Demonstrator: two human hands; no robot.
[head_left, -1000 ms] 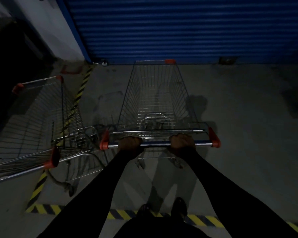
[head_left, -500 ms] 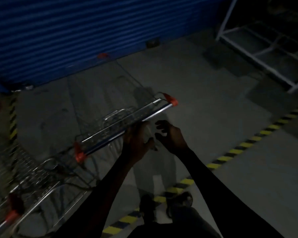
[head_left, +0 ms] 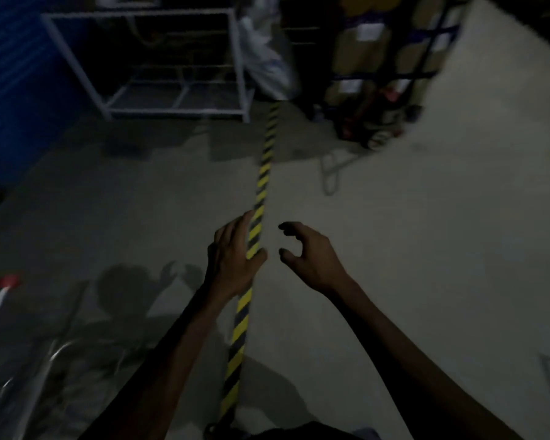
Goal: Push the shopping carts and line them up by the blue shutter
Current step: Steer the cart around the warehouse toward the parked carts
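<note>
While both hands hang empty over the floor, this is what shows:

Left hand: the left hand (head_left: 232, 262) is held out flat with its fingers loose and straight, holding nothing. It is over the striped line.

Right hand: the right hand (head_left: 311, 258) is just beside it, fingers bent a little like a claw, holding nothing.

Striped line: a yellow and black striped line (head_left: 258, 198) runs on the grey floor (head_left: 426, 233) from the near edge up to the far end.

Cart: only a bit of a shopping cart (head_left: 4, 300) shows at the left edge of the floor, a shiny bar with a red end. It is blurry.

Shutter: the blue shutter (head_left: 16, 90) is at the far left corner.

Frame: a white metal frame (head_left: 172, 61) stands just beside the shutter.

Boxes: stacked boxes (head_left: 378, 49) sit on a trolley at the far end.
</note>
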